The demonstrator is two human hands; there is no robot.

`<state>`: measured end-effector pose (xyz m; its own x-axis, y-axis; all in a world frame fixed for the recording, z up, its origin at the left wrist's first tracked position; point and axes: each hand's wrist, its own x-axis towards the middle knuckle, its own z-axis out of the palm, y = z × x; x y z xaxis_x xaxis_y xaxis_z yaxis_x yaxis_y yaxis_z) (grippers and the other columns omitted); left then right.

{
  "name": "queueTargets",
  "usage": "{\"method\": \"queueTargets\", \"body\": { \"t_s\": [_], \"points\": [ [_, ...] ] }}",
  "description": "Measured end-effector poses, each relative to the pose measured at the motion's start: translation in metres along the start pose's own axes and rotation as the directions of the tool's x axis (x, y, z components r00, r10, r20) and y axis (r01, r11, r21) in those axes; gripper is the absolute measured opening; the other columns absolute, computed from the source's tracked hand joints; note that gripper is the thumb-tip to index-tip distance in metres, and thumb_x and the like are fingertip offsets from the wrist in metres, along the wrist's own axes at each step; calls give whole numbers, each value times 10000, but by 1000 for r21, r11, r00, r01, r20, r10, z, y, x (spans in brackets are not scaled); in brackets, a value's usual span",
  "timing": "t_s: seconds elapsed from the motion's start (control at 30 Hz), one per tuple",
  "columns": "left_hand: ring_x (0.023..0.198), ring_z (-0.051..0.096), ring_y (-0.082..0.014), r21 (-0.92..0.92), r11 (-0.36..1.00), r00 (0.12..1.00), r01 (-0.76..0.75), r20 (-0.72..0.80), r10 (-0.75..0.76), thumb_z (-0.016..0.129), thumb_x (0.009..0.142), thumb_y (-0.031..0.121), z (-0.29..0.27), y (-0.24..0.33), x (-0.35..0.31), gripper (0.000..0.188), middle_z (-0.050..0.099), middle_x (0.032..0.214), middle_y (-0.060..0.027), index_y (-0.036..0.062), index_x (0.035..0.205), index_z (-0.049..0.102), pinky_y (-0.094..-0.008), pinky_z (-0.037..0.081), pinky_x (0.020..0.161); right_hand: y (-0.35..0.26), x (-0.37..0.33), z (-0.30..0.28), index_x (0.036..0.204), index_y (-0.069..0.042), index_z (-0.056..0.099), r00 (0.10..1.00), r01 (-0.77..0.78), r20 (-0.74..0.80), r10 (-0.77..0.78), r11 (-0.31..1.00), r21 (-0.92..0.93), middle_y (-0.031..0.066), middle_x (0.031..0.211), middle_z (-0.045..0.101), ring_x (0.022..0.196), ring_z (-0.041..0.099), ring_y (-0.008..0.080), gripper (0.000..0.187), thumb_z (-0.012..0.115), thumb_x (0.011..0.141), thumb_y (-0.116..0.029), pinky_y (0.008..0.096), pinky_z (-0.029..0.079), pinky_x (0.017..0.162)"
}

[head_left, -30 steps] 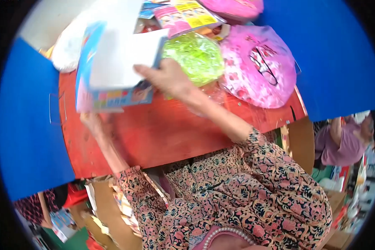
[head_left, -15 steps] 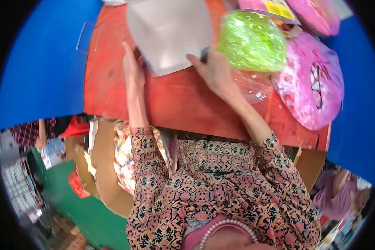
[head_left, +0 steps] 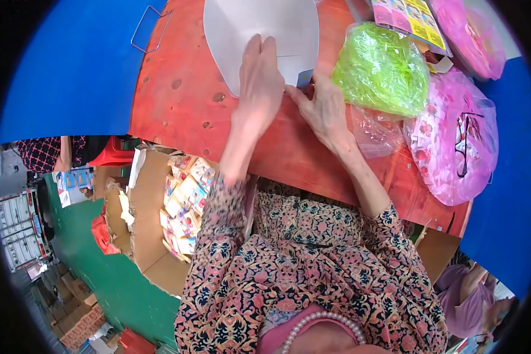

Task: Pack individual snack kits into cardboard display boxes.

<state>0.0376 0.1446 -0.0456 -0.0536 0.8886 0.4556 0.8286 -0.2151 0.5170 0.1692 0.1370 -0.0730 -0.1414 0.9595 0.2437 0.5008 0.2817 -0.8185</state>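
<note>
A large white card sheet (head_left: pixel 295 35), rounded at its sides, lies at the far middle of the red table. My left hand (head_left: pixel 261 79) reaches over its near part, fingers stretched out and lying against the white surface. At the near right corner, my right hand (head_left: pixel 324 112) grips the edge between thumb and fingers. A small blue printed patch (head_left: pixel 304 78) shows by that hand, where the card seems turned over. Just right of my right hand sits a clear bag of bright green strands (head_left: pixel 383 71).
Glasses (head_left: pixel 463 144) rest on a pink plastic bag (head_left: pixel 436 130) at the right; another pink bag (head_left: pixel 472 35) and printed packaging (head_left: pixel 410 20) lie beyond. A wire handle (head_left: pixel 151 29) stands at the table's left edge. Below is a cardboard box (head_left: pixel 150 230) of small printed packs. Other people are nearby.
My left hand has left the card's left edge and moved right onto its surface. My right hand stays at the near right corner. The whole view has shifted slightly.
</note>
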Motion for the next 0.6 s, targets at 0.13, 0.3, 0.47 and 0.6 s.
{"method": "queueTargets", "body": {
  "t_s": [0.13,0.3,0.47,0.6],
  "points": [
    [1261,299,-393,415,909,888,-34,431,-163,541,868,176,29,-46,20,395,310,1365,-171,-2,1204,433,-601,411,811,-7,2,6,893,12,559,999,21,26,-20,999,-38,218,799,602,775,585,386,262,685,759,-173,448,448,654],
    [1215,359,-396,357,932,872,-71,476,-116,563,862,245,47,-57,23,476,298,1376,-162,20,1247,397,-659,397,780,2,0,4,894,5,575,997,67,-34,-70,994,-90,186,731,581,653,562,337,181,658,778,-105,400,425,592],
    [1198,376,-412,219,975,715,-31,687,-131,586,848,311,26,-77,53,527,329,1353,-176,31,1251,395,-671,403,782,2,-4,5,935,9,559,990,137,-5,-138,990,-7,204,781,580,700,568,352,193,636,782,-79,407,434,625],
    [1204,379,-398,335,939,877,-80,471,-94,593,826,388,37,-71,50,536,409,1277,-162,19,1185,446,-605,433,831,0,-1,7,980,8,541,997,81,20,-80,997,-17,216,791,574,736,570,369,229,627,777,-56,413,442,658]
  ]
}}
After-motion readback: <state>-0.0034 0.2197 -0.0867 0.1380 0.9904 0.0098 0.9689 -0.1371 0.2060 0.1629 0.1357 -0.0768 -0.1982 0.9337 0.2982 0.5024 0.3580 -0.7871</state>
